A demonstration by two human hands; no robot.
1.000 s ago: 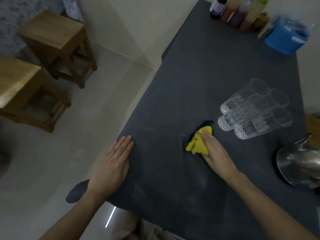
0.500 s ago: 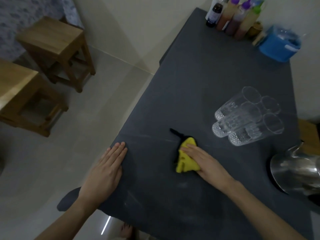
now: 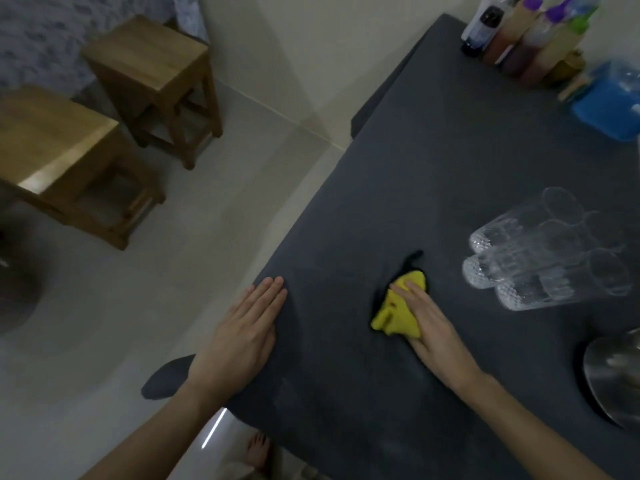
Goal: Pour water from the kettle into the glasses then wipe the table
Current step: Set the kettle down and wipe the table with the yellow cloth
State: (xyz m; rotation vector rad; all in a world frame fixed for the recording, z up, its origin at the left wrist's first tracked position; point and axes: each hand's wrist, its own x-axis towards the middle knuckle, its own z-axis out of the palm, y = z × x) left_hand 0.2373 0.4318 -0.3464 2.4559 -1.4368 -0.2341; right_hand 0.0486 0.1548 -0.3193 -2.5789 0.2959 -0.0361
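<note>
A dark grey table (image 3: 433, 161) fills the right half of the view. My right hand (image 3: 429, 320) presses a crumpled yellow cloth (image 3: 398, 311) flat against the table's middle, fingers laid over it. My left hand (image 3: 242, 337) lies flat, fingers together, on the table's left edge, holding nothing. Several clear textured glasses (image 3: 543, 258) stand clustered to the right of the cloth, a short gap away. The steel kettle (image 3: 613, 372) shows partly at the right edge, near my right forearm.
Several bottles (image 3: 519, 36) and a blue container (image 3: 606, 102) stand at the table's far right corner. Two wooden stools (image 3: 152, 77) stand on the pale floor to the left. My foot (image 3: 258, 452) shows below the table's near edge.
My right hand has slid the yellow cloth toward the left and nearer to me, away from the glasses. My left hand stays flat on the table edge.
</note>
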